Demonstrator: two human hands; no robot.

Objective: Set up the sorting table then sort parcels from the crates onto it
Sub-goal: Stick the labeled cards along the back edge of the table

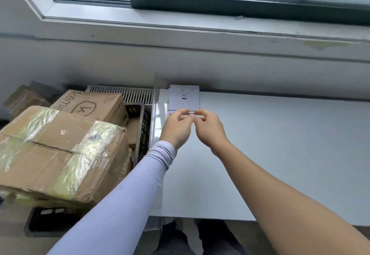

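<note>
Pinching a thin strip [191,113] — perhaps tape, mostly hidden, lying left-right — left hand [178,128] and right hand [208,129] meet below the scribbled paper label [184,97].

One white table [280,154]; one handwritten paper card [184,97]; one clear upright panel [159,118]; three cardboard parcels [60,150]; two dark crates [143,126]; two hands [177,128].

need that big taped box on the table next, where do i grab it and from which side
Grip the taped box by its two opposite side faces, low down, reaching from the near, table-facing end. It lies tilted atop other boxes, is too wide for one hand, and its top flaps look crumpled and taped, a poor hold.
</note>
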